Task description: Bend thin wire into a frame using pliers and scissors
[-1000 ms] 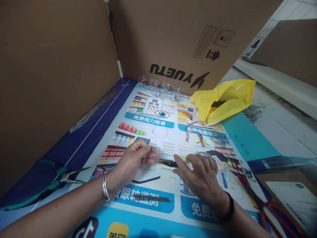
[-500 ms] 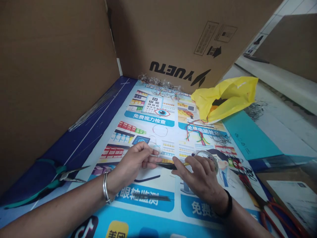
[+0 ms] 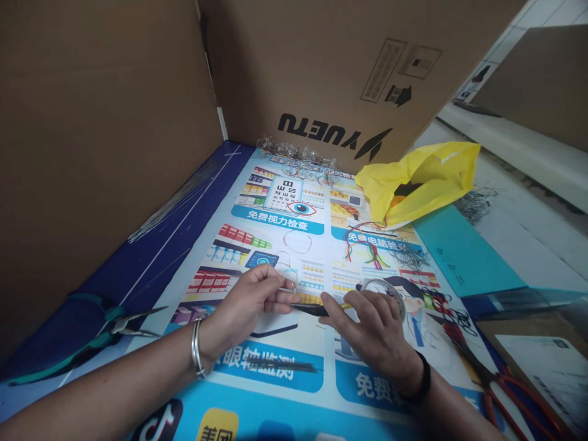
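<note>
My left hand (image 3: 255, 297) is closed in a pinch on a thin bent wire (image 3: 296, 277), part of which curves up beyond the fingertips. My right hand (image 3: 376, 331) grips a slim tool (image 3: 312, 309) with a dark tapered end and some yellow at the handle. The tool's tip points left and reaches the left fingertips; the exact contact is too small to make out. Past the hands, a thin wire ring (image 3: 297, 242) lies on the printed sheet. A round clear dish (image 3: 395, 291) is partly hidden behind my right hand.
Teal-handled pliers (image 3: 114, 327) lie left; red-handled scissors (image 3: 491, 380) lie right. A short bundle of dark wires (image 3: 282, 365) is in front. Colored cords (image 3: 372, 254), a yellow bag (image 3: 418, 184) and tangled wire pieces (image 3: 298, 156) lie farther back. Cardboard walls (image 3: 321, 67) enclose the back and left.
Almost nothing differs. Both hands keep their hold, with the tool's tip still at the left fingertips; the view shifts very slightly.
</note>
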### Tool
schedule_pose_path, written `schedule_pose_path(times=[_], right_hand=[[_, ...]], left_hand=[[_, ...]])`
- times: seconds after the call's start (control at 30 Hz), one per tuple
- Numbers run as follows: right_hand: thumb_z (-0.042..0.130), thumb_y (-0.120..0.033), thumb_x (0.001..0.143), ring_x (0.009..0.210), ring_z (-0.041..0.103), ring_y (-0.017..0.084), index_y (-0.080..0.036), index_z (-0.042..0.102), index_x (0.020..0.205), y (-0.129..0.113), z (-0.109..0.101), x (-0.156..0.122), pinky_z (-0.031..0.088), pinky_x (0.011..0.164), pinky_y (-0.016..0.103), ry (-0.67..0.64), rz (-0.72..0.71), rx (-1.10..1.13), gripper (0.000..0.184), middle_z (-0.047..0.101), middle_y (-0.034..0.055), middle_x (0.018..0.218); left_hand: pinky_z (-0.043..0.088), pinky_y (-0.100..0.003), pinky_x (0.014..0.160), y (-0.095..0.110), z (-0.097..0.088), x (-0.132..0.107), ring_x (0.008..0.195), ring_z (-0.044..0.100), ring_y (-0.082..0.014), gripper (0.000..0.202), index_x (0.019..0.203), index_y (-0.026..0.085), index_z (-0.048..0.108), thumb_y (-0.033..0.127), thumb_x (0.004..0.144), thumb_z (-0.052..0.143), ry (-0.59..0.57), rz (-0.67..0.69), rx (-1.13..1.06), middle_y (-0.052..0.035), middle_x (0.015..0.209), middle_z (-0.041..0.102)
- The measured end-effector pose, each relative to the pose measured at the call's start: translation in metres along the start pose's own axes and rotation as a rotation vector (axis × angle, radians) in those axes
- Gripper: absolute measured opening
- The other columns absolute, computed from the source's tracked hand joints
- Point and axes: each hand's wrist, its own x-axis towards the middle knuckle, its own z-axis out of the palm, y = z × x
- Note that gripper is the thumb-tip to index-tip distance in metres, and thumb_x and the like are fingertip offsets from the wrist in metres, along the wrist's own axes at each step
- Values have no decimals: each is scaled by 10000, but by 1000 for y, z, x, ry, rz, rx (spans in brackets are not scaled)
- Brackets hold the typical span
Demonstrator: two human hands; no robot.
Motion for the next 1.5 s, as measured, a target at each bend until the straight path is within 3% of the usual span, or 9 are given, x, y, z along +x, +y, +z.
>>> schedule_pose_path(times=[0.33, 0.63, 0.87, 1.17, 1.33, 1.4, 1.5], right_hand=[[599, -371, 809, 847, 488, 192, -291, 572, 1084, -1, -1, 2, 322, 756, 353, -14, -2, 13, 287, 567, 47, 891], [539, -395, 840, 758, 487, 184, -232, 582, 1007, 0, 5, 6, 321, 684, 326, -129, 6, 115, 237, 576, 50, 840], [478, -382, 872, 691, 476, 174, -190, 575, 916, 2, 4, 11, 323, 605, 303, -255, 19, 218, 220, 551, 38, 756], [406, -318, 910, 711, 547, 143, -184, 570, 830, 4, -3, 14, 394, 618, 246, -385, 164, 557, 226, 581, 31, 740], [393, -312, 913, 683, 536, 130, -195, 565, 821, 7, -3, 13, 400, 618, 238, -496, 213, 681, 227, 574, 16, 731], [409, -327, 904, 725, 532, 146, -191, 579, 856, 6, -2, 13, 404, 636, 251, -432, 225, 642, 223, 575, 34, 771], [470, -360, 869, 789, 511, 191, -165, 596, 950, 5, -2, 13, 400, 673, 303, -217, 227, 454, 246, 566, 80, 848]], left_hand=[[522, -272, 647, 3, 2, -1, 760, 665, -179, 195, 709, 152, 506, 293, 759, 632, 49, 8, 15, -54, 871, 651], [509, -261, 595, 8, 2, -1, 658, 655, -144, 225, 683, 154, 494, 321, 765, 619, 26, 42, 108, -57, 836, 670], [510, -250, 607, 7, 0, 2, 681, 664, -147, 196, 691, 164, 489, 284, 757, 629, -29, 101, 164, -41, 814, 669], [525, -260, 638, 9, -5, 2, 663, 645, -120, 159, 702, 156, 527, 273, 780, 601, -114, 190, 262, -50, 869, 639], [524, -259, 650, 6, -5, 3, 711, 656, -134, 173, 702, 158, 516, 285, 782, 603, -151, 169, 236, -49, 890, 637], [519, -259, 643, 6, -5, 4, 723, 658, -140, 184, 706, 161, 504, 295, 787, 600, -129, 158, 190, -50, 895, 644], [508, -263, 650, 7, -6, 4, 751, 659, -152, 204, 704, 160, 482, 306, 797, 591, -59, 136, 94, -58, 898, 659]])
